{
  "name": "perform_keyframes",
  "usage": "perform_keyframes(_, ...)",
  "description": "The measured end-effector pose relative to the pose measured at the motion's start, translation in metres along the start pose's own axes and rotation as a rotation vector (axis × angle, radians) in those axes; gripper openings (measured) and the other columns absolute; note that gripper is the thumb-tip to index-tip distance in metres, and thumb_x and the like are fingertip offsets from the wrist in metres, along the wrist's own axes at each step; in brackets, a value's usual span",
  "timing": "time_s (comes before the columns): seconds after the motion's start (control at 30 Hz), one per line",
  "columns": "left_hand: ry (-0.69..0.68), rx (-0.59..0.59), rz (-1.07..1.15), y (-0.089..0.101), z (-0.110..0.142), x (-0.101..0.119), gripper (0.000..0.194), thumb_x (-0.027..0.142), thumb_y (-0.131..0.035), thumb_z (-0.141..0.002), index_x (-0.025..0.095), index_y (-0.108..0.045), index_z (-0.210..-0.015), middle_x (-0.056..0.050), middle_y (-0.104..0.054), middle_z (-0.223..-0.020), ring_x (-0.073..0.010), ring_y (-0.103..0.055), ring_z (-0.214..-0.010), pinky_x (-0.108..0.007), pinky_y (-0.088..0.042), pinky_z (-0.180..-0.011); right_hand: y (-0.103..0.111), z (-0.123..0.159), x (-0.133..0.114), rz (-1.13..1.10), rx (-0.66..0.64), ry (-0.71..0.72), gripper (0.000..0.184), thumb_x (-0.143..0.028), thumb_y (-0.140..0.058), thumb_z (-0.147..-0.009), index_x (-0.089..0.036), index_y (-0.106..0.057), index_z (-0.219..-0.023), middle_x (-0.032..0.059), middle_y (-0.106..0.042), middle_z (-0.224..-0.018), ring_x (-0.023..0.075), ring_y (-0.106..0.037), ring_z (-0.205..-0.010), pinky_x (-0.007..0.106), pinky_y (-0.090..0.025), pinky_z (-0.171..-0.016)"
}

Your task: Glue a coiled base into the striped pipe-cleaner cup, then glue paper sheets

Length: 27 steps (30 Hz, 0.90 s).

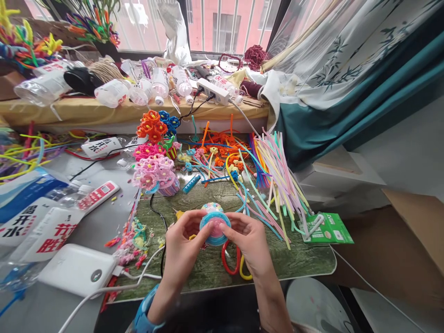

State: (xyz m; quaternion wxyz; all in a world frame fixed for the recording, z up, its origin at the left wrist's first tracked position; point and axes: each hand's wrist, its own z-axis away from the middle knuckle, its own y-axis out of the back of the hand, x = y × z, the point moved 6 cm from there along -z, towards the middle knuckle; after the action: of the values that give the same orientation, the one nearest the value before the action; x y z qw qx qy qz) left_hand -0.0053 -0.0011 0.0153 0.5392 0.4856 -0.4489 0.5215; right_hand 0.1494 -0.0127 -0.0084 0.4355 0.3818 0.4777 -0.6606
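Between my left hand [185, 240] and my right hand [248, 236] is a small round piece with a blue coiled rim and a pink centre [217, 230]. Both thumbs press on its face, and the fingers curl around its sides. Just behind it a round pastel-speckled top [212, 207] shows; whether the two are joined I cannot tell. Scissors with red and yellow handles [231, 261] lie below my right hand, partly hidden by it. A yellow object [179, 214] peeks out beside my left fingers. A blue band circles my left wrist.
Pots of fuzzy pipe-cleaner flowers [156, 173] stand behind left. Pastel pipe cleaners [277, 171] and a green packet [328, 228] lie right. A white power bank [79, 269] with a cable [138, 282] sits left, near plastic bottles [52, 231]. Fuzzy trimmings [133, 247] litter the board's left edge.
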Motion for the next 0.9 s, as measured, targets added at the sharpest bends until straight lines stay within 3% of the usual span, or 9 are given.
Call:
perform_keyframes(0.13,0.001,0.019,-0.021,-0.004,0.0,-0.001,0.029,0.037,-0.082,-0.07,0.017,-0.067,-0.086,0.001,-0.073,-0.077,-0.0134,-0.069,-0.067,-0.02,-0.055,-0.061,-0.003,0.0,0.005,0.028,-0.03,-0.001,0.024,-0.039,-0.084,-0.071,-0.017,-0.074,-0.074,0.002,-0.075,-0.071,0.0129,-0.069,-0.063,0.02,-0.055,-0.06)
perform_keyframes(0.3,0.001,0.041,-0.045,-0.003,-0.002,-0.002,0.025,0.039,-0.077,-0.076,0.017,-0.072,-0.087,-0.001,-0.076,-0.08,-0.0148,-0.07,-0.073,-0.02,-0.054,-0.065,-0.001,0.001,0.006,0.064,-0.003,-0.006,0.034,-0.047,-0.079,-0.076,-0.016,-0.069,-0.066,-0.0044,-0.059,-0.047,0.0051,-0.048,-0.036,0.015,-0.034,-0.036)
perform_keyframes(0.5,0.029,0.051,-0.042,0.007,-0.003,-0.007,0.03,0.044,-0.069,-0.083,0.018,-0.077,-0.095,-0.005,-0.079,-0.094,-0.0182,-0.071,-0.081,-0.022,-0.055,-0.067,-0.001,0.002,0.004,0.045,-0.066,-0.043,0.037,-0.051,-0.078,-0.075,-0.015,-0.073,-0.07,0.0009,-0.066,-0.053,0.0104,-0.059,-0.043,0.019,-0.045,-0.043)
perform_keyframes(0.67,-0.002,-0.025,-0.054,0.006,-0.008,-0.006,0.024,0.04,-0.074,-0.079,0.019,-0.079,-0.09,-0.004,-0.079,-0.092,-0.02,-0.073,-0.085,-0.023,-0.056,-0.075,0.001,-0.004,0.005,0.101,-0.149,-0.093,0.035,-0.048,-0.084,-0.067,-0.015,-0.074,-0.075,-0.0013,-0.064,-0.052,0.0075,-0.053,-0.042,0.017,-0.038,-0.039)
perform_keyframes(0.77,0.006,-0.035,-0.045,0.006,-0.009,-0.004,0.025,0.04,-0.073,-0.08,0.019,-0.078,-0.091,-0.005,-0.08,-0.092,-0.0199,-0.073,-0.084,-0.024,-0.056,-0.073,0.004,-0.009,0.002,0.098,-0.131,-0.087,0.036,-0.048,-0.085,-0.066,-0.015,-0.073,-0.074,-0.0016,-0.063,-0.049,0.0079,-0.052,-0.039,0.017,-0.038,-0.038)
perform_keyframes(0.9,0.074,-0.04,0.047,0.007,-0.008,-0.007,0.031,0.042,-0.076,-0.077,0.017,-0.077,-0.096,-0.007,-0.079,-0.098,-0.023,-0.074,-0.089,-0.027,-0.058,-0.076,0.005,-0.01,0.0,0.062,-0.08,-0.056,0.036,-0.048,-0.086,-0.065,-0.015,-0.073,-0.072,-0.0003,-0.065,-0.05,0.0114,-0.059,-0.042,0.02,-0.047,-0.042)
